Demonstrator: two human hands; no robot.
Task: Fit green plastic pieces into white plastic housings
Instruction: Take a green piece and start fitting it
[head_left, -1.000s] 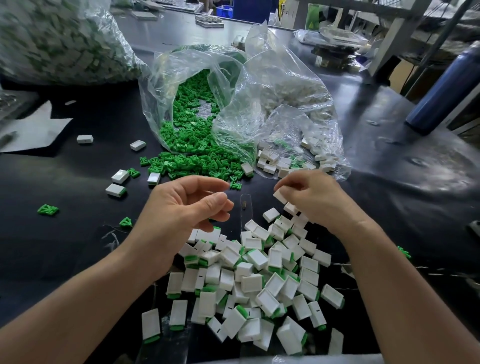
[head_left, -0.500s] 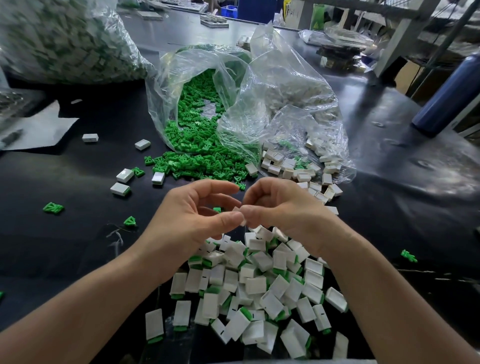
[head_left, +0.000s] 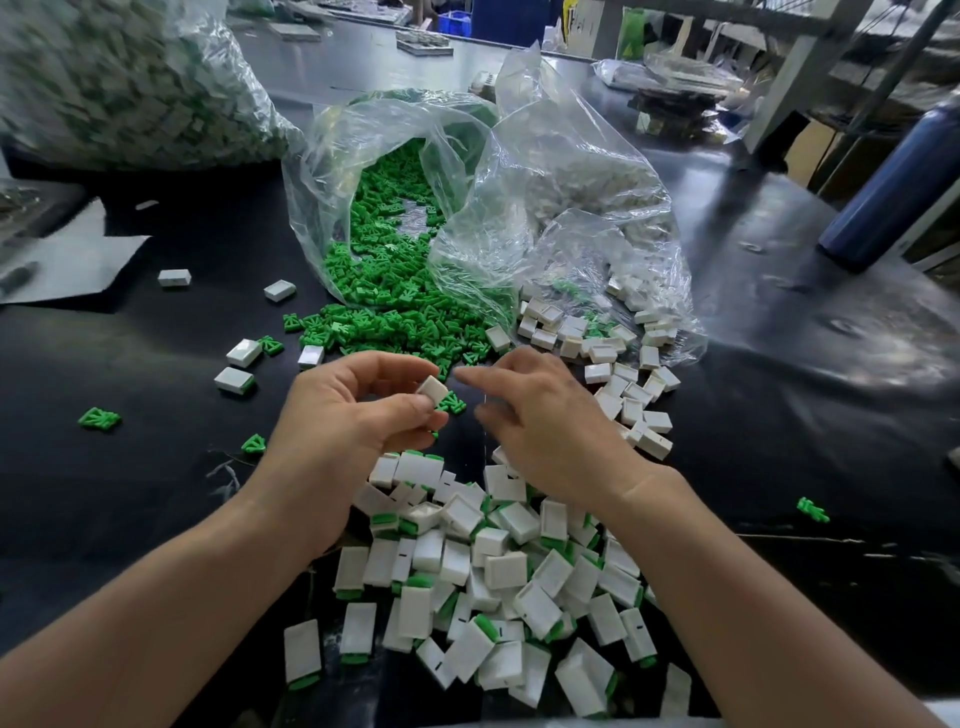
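Left hand (head_left: 353, 431) is pinching a white housing (head_left: 432, 389) between thumb and fingertips, with a green piece (head_left: 452, 403) right at its lower edge, can't tell if it's seated. Right hand (head_left: 545, 431) is blurry, thumb and forefinger apart, just a small gap off the housing. Bare black table (head_left: 156, 493) sits left of the left knuckles, and a pile of white-and-green housings (head_left: 493, 571) crowds under both wrists.

factory assembly bench (head_left: 779, 415); bulk bags of parts (head_left: 114, 88), metal racking (head_left: 789, 62)
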